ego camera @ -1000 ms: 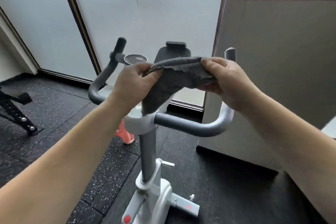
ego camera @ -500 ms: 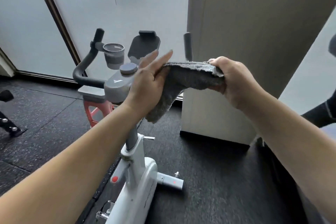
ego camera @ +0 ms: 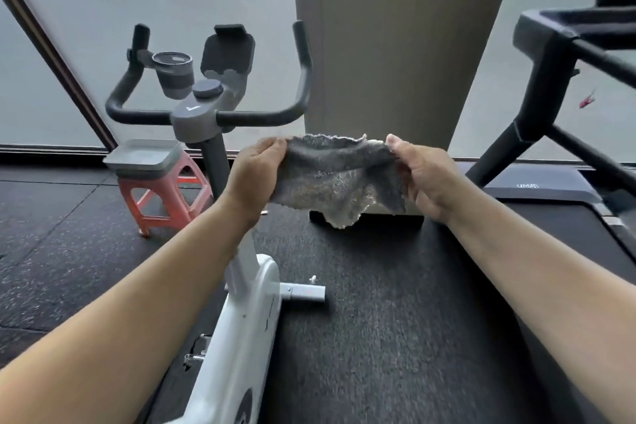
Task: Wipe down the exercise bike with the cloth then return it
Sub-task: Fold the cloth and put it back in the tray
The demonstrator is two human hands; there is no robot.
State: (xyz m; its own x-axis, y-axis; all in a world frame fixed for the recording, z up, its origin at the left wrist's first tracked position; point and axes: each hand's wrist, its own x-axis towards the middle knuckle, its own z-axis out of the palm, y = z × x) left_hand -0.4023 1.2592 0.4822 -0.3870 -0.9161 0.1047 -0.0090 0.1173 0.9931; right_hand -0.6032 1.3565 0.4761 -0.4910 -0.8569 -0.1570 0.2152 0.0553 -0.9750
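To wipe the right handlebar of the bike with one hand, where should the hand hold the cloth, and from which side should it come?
Judging by its pose, bunch the middle of the gray cloth in the right hand: it now hangs spread between both hands, its lower edge loose. Come from above and the near side onto the right handlebar, which runs level, then bends upright; wrapping the palm around it should suit.

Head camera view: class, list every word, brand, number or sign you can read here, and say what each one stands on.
Treadmill: small pale lettering on the dark front cover, too blurred to read.
Exercise bike: small white logo mark on the grey console housing, no letters legible.
Pillar: red band at the top, no text visible on it.
Cloth, stool: no text.
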